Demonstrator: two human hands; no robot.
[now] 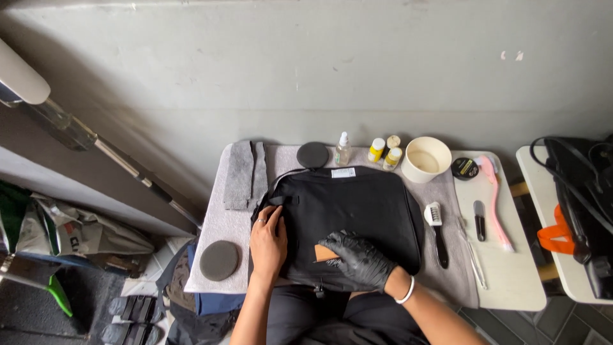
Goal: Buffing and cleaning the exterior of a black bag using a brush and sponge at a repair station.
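My bare left hand [268, 241] lies flat on the black fabric bag [348, 214]; my gloved right hand [357, 259] pinches a tan sponge [324, 253], which may slip if squeezed loosely.

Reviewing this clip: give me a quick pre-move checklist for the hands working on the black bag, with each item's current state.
1. Black bag lying flat on the grey mat: ok.
2. Left hand bare, pressing the bag's left side to steady it: ok.
3. Right hand gloved: ok.
4. Tan piece secured under the right fingers: cannot tell, mostly hidden.
5. Small brush lying close beside the bag: ok.
6. White bowl upright, apart from the bag: ok.
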